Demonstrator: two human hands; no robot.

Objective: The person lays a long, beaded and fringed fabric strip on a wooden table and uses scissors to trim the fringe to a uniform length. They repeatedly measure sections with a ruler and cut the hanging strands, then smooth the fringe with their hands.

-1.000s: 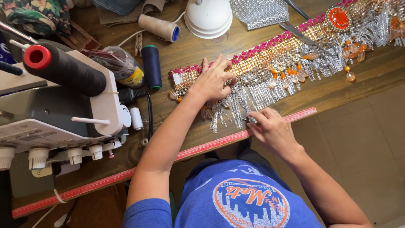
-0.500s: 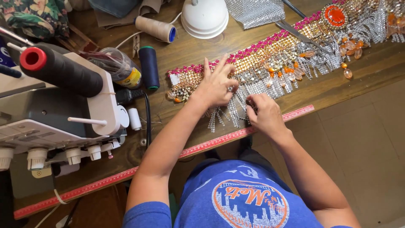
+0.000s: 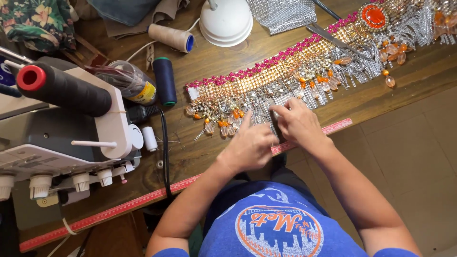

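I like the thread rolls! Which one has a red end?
The big black thread roll on the sewing machine. Its end is red, while the cream roll has a blue end and the dark blue roll has green ends.

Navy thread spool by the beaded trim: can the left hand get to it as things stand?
Probably yes. The navy spool stands alone on the table, uncovered, up and left of the left hand. Only the trim's end and its hanging beads lie between, low enough to reach over. The right hand is on the fringe.
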